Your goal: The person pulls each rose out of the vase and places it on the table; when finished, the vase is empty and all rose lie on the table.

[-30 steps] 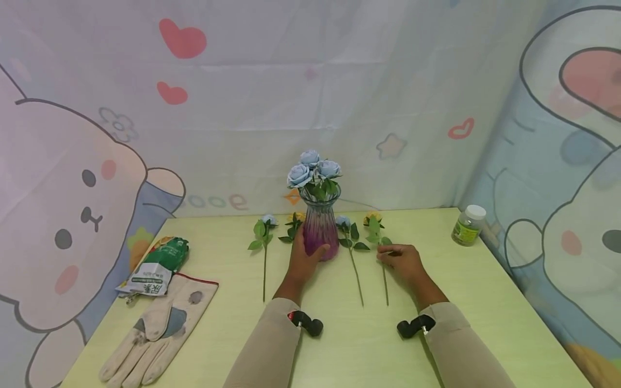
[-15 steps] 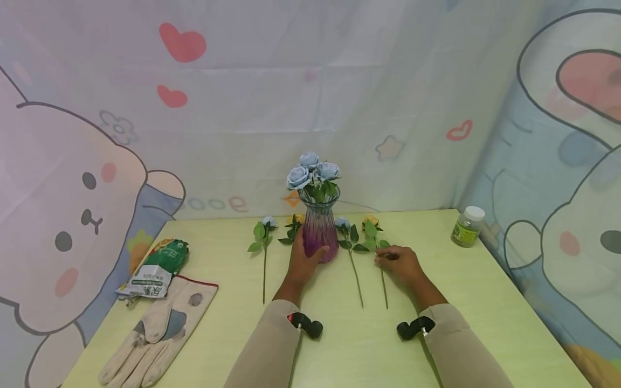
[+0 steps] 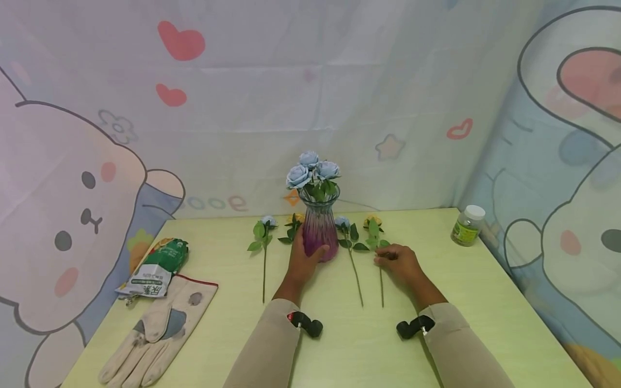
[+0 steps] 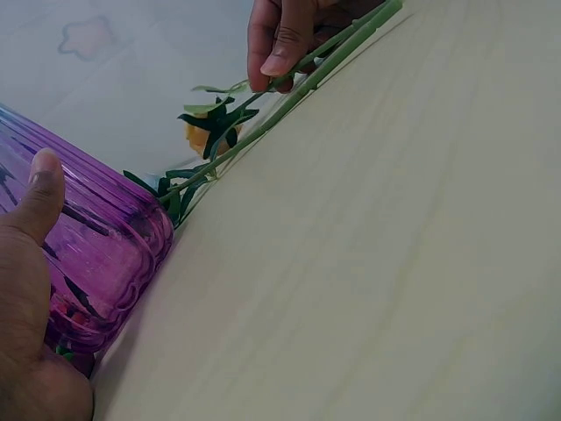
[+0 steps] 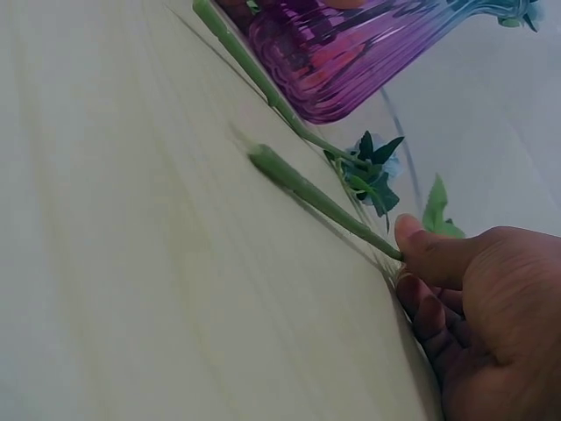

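Note:
My left hand [image 3: 302,265] grips the lower left side of a glass vase [image 3: 321,229], clear at the top and purple at the base. Several light blue artificial roses [image 3: 310,170] stand in it. With thumb and fingertips my right hand [image 3: 399,261] pinches the stem of a yellow rose [image 3: 372,221]; the right wrist view shows the stem [image 5: 324,203] low over the table. Between the vase and that rose lies a blue rose [image 3: 342,222] with its stem toward me. Left of the vase are another blue rose [image 3: 268,221] and a yellow rose [image 3: 295,218], its stem hidden.
On the table's left side lie a green and white packet [image 3: 162,264] and a pale work glove [image 3: 160,334]. A jar with a white lid [image 3: 468,225] stands at the right edge. A printed cloth [image 3: 252,108] hangs behind the table [image 3: 359,350].
The yellow rose in my right hand has shifted slightly, its stem end swinging a little left. My right hand has edged left; my left hand stays on the vase.

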A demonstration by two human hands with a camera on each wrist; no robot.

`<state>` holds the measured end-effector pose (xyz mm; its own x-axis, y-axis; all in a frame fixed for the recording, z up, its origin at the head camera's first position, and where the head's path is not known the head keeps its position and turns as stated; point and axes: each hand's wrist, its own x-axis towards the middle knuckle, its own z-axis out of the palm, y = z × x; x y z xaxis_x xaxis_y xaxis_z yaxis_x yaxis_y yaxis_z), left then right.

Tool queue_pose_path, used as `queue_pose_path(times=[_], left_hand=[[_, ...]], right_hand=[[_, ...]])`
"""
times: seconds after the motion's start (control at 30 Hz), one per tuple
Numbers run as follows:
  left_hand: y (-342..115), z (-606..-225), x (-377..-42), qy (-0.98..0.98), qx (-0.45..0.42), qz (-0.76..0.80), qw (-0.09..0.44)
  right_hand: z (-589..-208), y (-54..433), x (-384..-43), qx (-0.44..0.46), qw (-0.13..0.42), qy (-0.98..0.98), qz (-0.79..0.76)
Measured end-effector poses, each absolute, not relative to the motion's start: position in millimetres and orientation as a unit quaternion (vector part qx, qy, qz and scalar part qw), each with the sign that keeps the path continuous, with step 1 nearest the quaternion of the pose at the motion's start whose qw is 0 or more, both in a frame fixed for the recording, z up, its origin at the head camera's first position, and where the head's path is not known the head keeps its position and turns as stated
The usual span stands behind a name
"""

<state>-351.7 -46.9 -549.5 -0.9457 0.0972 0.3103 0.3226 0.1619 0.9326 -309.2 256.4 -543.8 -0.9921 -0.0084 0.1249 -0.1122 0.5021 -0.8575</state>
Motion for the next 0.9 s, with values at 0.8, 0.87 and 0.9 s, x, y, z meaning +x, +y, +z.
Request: queue_pose_path(times=[0.8,0.87,0.9], left_hand=[[-46.6,-549.7,-351.3,-0.763,-0.135,-0.626,0.087],[-46.5,-549.5,-351.0,-0.759,-0.136,-0.630,0.090],[-46.6,-549.2,-350.9,-0.758,-0.136,-0.631,0.090]], right_hand=[[-539.0,256.2,-305.9,0.031,0.046,-0.864,0.500],[-537.4,257.0,-306.2,0.029,0.045,-0.863,0.502],[-536.4,258.0,-306.5,0.028,0.042,-0.863,0.503]])
